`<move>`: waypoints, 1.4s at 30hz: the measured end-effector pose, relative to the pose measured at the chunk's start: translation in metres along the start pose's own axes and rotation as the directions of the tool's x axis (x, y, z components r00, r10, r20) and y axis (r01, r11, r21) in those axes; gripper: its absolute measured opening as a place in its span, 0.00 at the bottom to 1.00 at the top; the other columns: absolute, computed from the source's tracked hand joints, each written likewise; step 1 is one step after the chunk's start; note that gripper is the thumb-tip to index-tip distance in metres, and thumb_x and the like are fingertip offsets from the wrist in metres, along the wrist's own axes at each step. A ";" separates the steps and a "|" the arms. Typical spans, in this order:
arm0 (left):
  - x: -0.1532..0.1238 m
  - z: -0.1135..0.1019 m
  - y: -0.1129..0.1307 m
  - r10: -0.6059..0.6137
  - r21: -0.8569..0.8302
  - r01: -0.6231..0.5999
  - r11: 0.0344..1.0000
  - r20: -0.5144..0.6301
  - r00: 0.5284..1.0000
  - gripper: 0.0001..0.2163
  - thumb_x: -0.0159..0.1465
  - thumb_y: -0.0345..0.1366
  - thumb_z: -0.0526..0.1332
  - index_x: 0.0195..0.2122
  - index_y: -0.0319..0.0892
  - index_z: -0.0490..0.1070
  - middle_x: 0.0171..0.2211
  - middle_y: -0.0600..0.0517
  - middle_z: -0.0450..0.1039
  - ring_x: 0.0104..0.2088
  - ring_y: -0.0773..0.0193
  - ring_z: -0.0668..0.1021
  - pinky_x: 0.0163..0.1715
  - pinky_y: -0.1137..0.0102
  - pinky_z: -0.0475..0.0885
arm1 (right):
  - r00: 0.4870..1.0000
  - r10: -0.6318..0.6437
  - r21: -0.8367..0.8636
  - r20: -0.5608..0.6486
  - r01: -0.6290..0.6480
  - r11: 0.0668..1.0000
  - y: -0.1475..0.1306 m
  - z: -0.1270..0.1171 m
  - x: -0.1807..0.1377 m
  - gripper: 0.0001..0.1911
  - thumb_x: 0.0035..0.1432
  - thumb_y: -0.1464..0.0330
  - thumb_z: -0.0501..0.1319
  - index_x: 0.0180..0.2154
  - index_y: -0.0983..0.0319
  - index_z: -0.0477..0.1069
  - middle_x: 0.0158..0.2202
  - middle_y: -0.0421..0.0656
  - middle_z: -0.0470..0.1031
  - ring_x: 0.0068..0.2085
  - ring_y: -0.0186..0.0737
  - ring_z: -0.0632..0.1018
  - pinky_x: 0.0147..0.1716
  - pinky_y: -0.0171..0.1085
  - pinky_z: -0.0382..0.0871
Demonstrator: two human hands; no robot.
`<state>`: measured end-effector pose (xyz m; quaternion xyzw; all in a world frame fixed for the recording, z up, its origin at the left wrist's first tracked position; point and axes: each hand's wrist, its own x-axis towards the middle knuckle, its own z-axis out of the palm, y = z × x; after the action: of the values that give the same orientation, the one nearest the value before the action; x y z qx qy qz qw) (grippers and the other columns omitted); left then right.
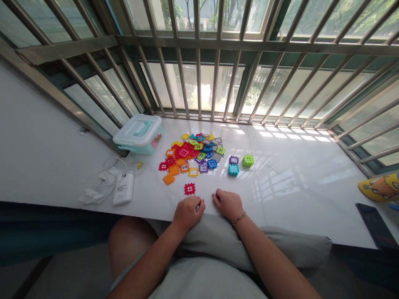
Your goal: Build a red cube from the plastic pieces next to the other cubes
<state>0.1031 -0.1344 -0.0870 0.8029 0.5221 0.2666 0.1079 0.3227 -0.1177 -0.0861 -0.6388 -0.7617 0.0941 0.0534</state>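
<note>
left hand [188,211]: curled loosely, knuckles up, rested at near edge of sill; gripped nothing visible.
right hand [228,203]: curled likewise, just beside left, thin bracelet at wrist; held nothing.
red tile [189,189]: flat square plastic, notched edges, grid cutout; lay alone just beyond left hand, not touched.
tile pile [191,155]: flat interlocking squares, mixed colours, heaped farther back, centre-left.
cubes: green cube [247,160], teal cube [233,170], purple piece [233,160]; clustered right of pile, apart from hands.
sill [296,187]: glossy white slab, reflective; wide bare stretch on right.
bars [199,58]: metal grille closed off far side.
box [139,133]: translucent plastic, teal handle, lid shut, far left.
power bank [124,187]: white, cables tangled beside, left of hands.
right edge: dark phone [376,226], yellow printed item [380,187].
</note>
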 end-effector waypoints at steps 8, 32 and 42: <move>0.002 -0.008 -0.004 -0.044 -0.017 0.042 0.999 -0.084 0.996 0.13 0.73 0.33 0.58 0.29 0.47 0.65 0.28 0.51 0.71 0.33 0.58 0.75 0.37 0.64 0.66 | 1.000 0.024 -0.004 -0.013 -0.024 1.000 0.000 -0.002 -0.002 0.18 0.76 0.55 0.56 0.36 0.56 0.75 0.32 0.40 0.84 0.30 0.37 0.79 0.30 0.40 0.45; 0.109 -0.090 -0.201 -0.200 0.130 0.174 0.976 0.216 0.956 0.19 0.60 0.34 0.64 0.53 0.46 0.81 0.59 0.43 0.78 0.59 0.50 0.79 0.64 0.58 0.71 | 0.996 0.086 0.036 -0.022 -0.086 0.996 0.000 -0.006 0.001 0.19 0.76 0.55 0.56 0.37 0.56 0.77 0.32 0.41 0.83 0.30 0.38 0.78 0.30 0.39 0.48; 0.098 -0.096 -0.209 -0.360 0.260 0.319 0.911 0.128 0.924 0.11 0.61 0.46 0.68 0.36 0.44 0.75 0.38 0.45 0.78 0.42 0.50 0.79 0.48 0.60 0.74 | 0.995 0.098 0.051 -0.020 -0.097 0.994 0.000 -0.004 0.002 0.18 0.75 0.55 0.56 0.37 0.56 0.77 0.31 0.41 0.83 0.29 0.38 0.76 0.30 0.38 0.48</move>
<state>-0.0815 0.0331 -0.0699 0.7266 0.6705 0.1096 0.1023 0.3234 -0.1154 -0.0819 -0.6746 -0.7265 0.1085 0.0735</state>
